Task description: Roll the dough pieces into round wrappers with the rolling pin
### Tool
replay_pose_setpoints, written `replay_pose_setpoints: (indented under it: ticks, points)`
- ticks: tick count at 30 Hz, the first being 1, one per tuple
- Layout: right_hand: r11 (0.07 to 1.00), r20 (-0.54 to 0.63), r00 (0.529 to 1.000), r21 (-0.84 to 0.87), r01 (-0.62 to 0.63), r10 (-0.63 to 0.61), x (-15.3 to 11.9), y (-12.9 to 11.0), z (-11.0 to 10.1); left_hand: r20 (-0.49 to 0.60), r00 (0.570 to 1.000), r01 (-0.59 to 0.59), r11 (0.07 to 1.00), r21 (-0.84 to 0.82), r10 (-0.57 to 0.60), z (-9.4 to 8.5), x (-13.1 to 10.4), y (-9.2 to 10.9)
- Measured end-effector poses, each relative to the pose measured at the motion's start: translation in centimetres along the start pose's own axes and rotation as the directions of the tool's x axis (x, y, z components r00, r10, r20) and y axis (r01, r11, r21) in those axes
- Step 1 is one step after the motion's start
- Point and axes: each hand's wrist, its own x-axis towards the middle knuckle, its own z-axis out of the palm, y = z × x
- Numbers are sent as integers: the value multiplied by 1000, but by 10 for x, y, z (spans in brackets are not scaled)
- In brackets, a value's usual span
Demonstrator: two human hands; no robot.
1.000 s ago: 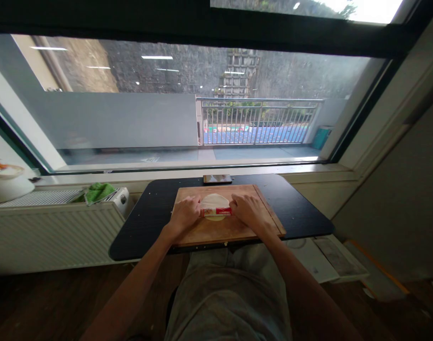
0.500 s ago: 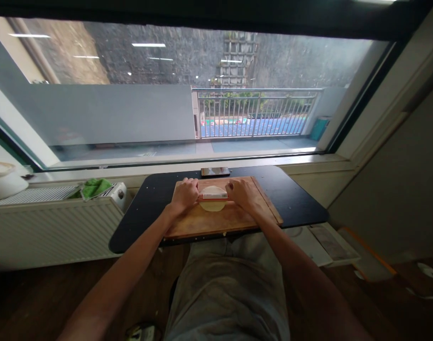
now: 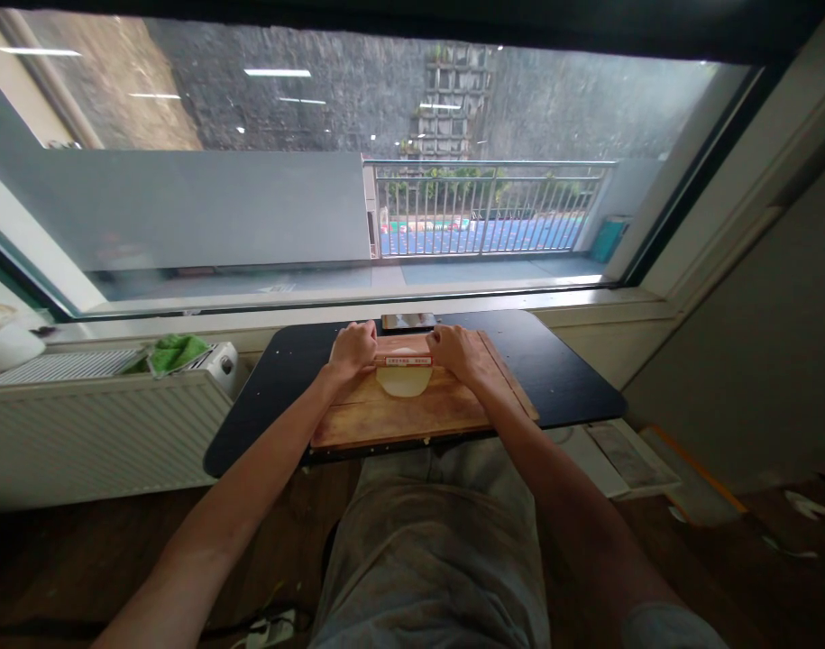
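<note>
A rolling pin [image 3: 407, 361] with a printed label lies crosswise on a round, flat sheet of dough [image 3: 404, 382]. My left hand [image 3: 355, 346] is closed around its left end, and my right hand [image 3: 453, 350] grips the right end. Most of the dough shows on the near side of the pin, with a small part beyond it. Under the dough is a wooden cutting board [image 3: 391, 424], which rests on a black table [image 3: 554, 379]. The pin's ends are hidden inside my fists.
Behind the board a phone [image 3: 408, 321] lies at the table's far edge, by the window sill. A white radiator [image 3: 101, 433] with a green cloth [image 3: 177, 353] on top stands to the left. A power strip [image 3: 271, 629] is on the floor.
Both hands have pushed the rolling pin a little away from me, toward the far side of the dough. More dough now shows on the near side. The camera view has shifted slightly.
</note>
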Motion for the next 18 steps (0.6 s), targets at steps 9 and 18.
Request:
replay_pose_setpoints:
  ticks: [9, 18]
  points:
    - [995, 75, 992, -30, -98, 100, 22, 18, 0, 48, 999, 20, 1000, -7, -20, 3, 22, -3]
    - [993, 209, 978, -120, -1, 26, 16, 42, 3, 88, 996, -13, 999, -32, 16, 3, 14, -2]
